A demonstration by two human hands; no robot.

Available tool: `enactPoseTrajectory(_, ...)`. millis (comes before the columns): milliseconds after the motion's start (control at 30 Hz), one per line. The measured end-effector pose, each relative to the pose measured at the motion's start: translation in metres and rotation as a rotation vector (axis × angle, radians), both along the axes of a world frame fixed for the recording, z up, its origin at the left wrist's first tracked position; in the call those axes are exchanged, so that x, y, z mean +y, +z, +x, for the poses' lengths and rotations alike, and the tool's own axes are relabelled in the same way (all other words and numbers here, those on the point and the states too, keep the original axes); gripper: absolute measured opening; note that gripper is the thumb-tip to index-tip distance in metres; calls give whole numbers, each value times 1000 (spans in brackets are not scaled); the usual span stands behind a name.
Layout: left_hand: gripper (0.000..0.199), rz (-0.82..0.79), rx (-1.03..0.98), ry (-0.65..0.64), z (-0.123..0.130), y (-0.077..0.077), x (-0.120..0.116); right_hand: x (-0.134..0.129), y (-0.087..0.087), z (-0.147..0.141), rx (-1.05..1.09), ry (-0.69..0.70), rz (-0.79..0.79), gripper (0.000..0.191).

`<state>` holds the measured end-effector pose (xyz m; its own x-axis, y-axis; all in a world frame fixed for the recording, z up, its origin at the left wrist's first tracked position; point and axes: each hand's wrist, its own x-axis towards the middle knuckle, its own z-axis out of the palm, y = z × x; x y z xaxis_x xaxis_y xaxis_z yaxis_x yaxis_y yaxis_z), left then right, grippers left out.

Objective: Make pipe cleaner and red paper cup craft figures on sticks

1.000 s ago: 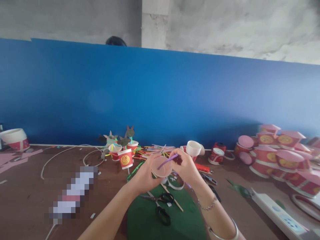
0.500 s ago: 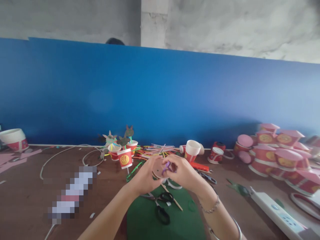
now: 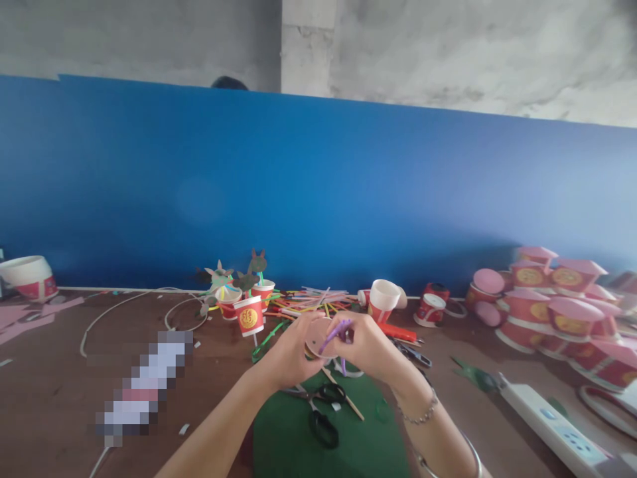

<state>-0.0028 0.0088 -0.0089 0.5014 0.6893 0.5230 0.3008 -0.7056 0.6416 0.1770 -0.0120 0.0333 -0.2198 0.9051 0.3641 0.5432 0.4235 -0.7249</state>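
Note:
My left hand (image 3: 288,353) is wrapped round a paper cup (image 3: 314,335) above the green mat. The cup's round, pinkish face is turned up toward me and has a small dark hole. Between the fingers of my right hand (image 3: 371,345) is a bent purple straw (image 3: 341,326), one end of it close to that face. Whether its tip touches the face, I cannot tell. On the green mat (image 3: 368,445) below lie black-handled scissors (image 3: 323,425) and a thin wooden stick (image 3: 352,401).
Behind my hands lie many coloured straws (image 3: 318,295). Cups with paper animal heads (image 3: 249,315) stand left of them, and a white-topped cup (image 3: 384,299) to the right. Stacked pink-topped cups (image 3: 572,315) and a white power strip (image 3: 552,425) occupy the right side. A blue partition (image 3: 318,192) closes the back.
The purple straw now stands out farther from my right fingers, with a long bent piece showing and an end hanging below. My right hand has shifted slightly right; my left hand stays round the cup.

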Motion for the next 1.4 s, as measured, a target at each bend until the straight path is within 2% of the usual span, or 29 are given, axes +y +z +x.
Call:
enactPoseTrajectory(200,67,-57,-40,2,1,2,-2,6,-1,-1,127,-117,-60,4)
enactPoseTrajectory(333,65,-23,-65,-27,1,1,0,7,0,-1,274,-94,-117,8)
enactPoseTrajectory(500,67,-57,-85,-31,0,1,0,7,2,-2,422,-57,-261,19)
enactPoseTrajectory(667,65,-120,-134,-70,1,3,-1,4,8,0,472,-70,-223,24)
enactPoseTrajectory(800,60,-122,-148,-92,1,2,0,-1,10,3,334,-28,-177,22)
enactPoseTrajectory(1000,64,-76,-19,-47,-1,4,-3,-1,3,-2,27,-20,-63,15)
enactPoseTrajectory(1200,64,-24,18,-57,1,14,-8,0,0,-8,-64,-46,-29,11)
enactPoseTrajectory(1400,57,-42,31,-68,2,15,-9,-3,3,-14,-52,17,-97,8)
